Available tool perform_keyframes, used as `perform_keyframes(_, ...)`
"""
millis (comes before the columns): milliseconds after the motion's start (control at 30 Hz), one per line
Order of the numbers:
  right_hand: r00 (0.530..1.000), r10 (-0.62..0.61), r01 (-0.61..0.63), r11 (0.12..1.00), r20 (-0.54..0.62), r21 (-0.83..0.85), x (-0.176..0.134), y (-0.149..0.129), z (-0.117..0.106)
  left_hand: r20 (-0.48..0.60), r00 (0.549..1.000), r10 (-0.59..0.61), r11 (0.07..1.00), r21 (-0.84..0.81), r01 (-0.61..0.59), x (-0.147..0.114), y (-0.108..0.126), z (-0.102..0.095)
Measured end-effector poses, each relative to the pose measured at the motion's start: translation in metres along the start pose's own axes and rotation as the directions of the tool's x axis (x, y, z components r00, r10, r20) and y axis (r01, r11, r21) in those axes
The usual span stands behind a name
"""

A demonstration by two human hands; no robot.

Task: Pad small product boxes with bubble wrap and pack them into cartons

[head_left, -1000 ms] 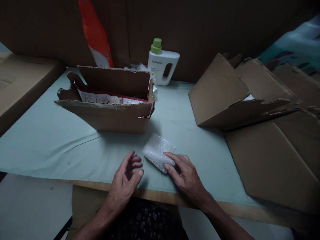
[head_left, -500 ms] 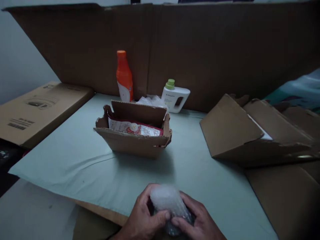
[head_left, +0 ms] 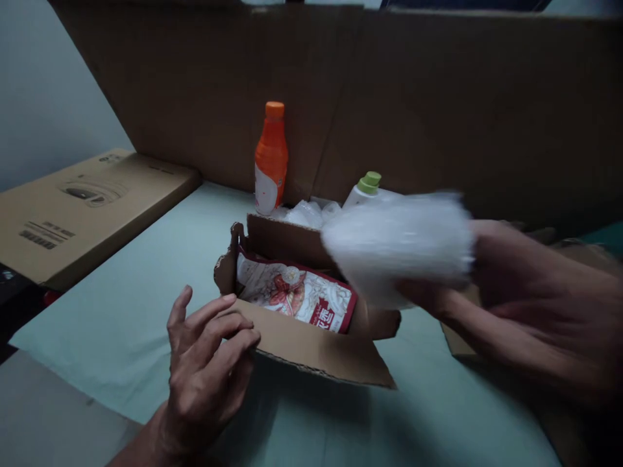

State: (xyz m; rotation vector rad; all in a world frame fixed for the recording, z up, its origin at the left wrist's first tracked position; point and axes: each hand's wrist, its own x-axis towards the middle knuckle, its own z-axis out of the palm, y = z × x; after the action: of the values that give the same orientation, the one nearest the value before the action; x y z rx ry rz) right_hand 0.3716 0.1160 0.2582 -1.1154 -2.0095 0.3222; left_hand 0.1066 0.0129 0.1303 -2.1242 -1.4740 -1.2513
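In the head view, a bubble-wrapped bundle (head_left: 399,246), whitish and blurred by motion, is gripped at its right end by my right hand (head_left: 516,298). It hangs over the right end of a small open cardboard box (head_left: 321,350). What the wrap encloses is hidden. Inside the box leans a red and white printed food packet (head_left: 296,295). My left hand (head_left: 214,363) has its fingers apart, with the fingertips at the box's lowered front flap.
Behind the box stand an orange bottle (head_left: 271,159), more crumpled clear wrap (head_left: 305,214) and a green-capped white jug (head_left: 366,188), partly covered. A flat printed carton (head_left: 97,201) lies at left. A tall cardboard panel (head_left: 209,84) closes off the back.
Both hands held the wrapped bundle near the table's front edge. My right hand has carried it up to the box, while my left hand has let go and reached the front flap, now tipped outward.
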Motion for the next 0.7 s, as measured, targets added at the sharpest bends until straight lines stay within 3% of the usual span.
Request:
perform_keyframes(67, 0.949, -0.117, 0.118, 0.993, 0.294, 0.015, 0.019, 0.0, 0.024, -0.001, 1.0, -0.023, 1.0, -0.014, 0.023, -0.006, -0.001, 0.001)
perform_keyframes(133, 0.807, -0.19, 0.219, 0.976, 0.559, 0.014, 0.029, 0.001, 0.054, 0.006, 1.0, -0.03, 0.999, -0.027, 0.03, -0.003, -0.003, 0.001)
perform_keyframes(200, 0.637, -0.129, 0.266, 0.962, 0.76, -0.06, 0.033, -0.003, 0.084, 0.008, 1.0, -0.013, 0.999, -0.029, 0.013, 0.006, -0.006, 0.001)
perform_keyframes(267, 0.471, 0.012, 0.322, 0.928, 0.882, -0.185, 0.036, -0.012, 0.109, 0.009, 1.0, 0.0, 1.0, -0.019, 0.0, 0.016, -0.009, 0.003)
perform_keyframes(300, 0.43, 0.069, 0.373, 0.894, 0.9, -0.247, 0.038, -0.017, 0.117, 0.007, 1.0, 0.004, 1.0, -0.01, -0.004, 0.02, -0.01, 0.004)
perform_keyframes(333, 0.427, 0.099, 0.441, 0.845, 0.899, -0.303, 0.041, -0.021, 0.122, 0.004, 1.0, 0.003, 1.0, -0.002, -0.003, 0.023, -0.01, 0.006)
perform_keyframes(400, 0.506, 0.053, 0.575, 0.723, 0.861, -0.382, 0.046, -0.023, 0.118, -0.021, 1.0, -0.016, 1.0, 0.01, 0.016, 0.024, -0.011, 0.007)
perform_keyframes(467, 0.648, -0.102, 0.615, 0.655, 0.755, -0.44, 0.047, -0.016, 0.092, -0.072, 0.995, -0.072, 0.997, 0.003, 0.073, 0.018, -0.014, 0.006)
perform_keyframes(500, 0.731, -0.184, 0.586, 0.663, 0.657, -0.466, 0.044, -0.01, 0.072, -0.094, 0.987, -0.127, 0.992, -0.014, 0.126, 0.013, -0.017, 0.005)
perform_keyframes(567, 0.887, -0.249, 0.43, 0.753, 0.389, -0.499, 0.025, 0.005, 0.026, -0.098, 0.951, -0.294, 0.954, -0.092, 0.285, -0.003, -0.025, 0.0)
perform_keyframes(600, 0.948, -0.21, 0.307, 0.806, 0.24, -0.507, 0.009, 0.013, 0.006, -0.063, 0.916, -0.397, 0.911, -0.145, 0.385, -0.012, -0.03, -0.003)
perform_keyframes(633, 0.985, -0.105, 0.161, 0.841, 0.137, -0.516, -0.009, 0.021, -0.01, -0.004, 0.868, -0.497, 0.851, -0.198, 0.487, -0.02, -0.036, -0.005)
perform_keyframes(700, 0.993, 0.095, -0.06, 0.912, 0.068, -0.405, -0.05, 0.036, -0.02, 0.146, 0.762, -0.631, 0.706, -0.299, 0.642, -0.033, -0.047, -0.005)
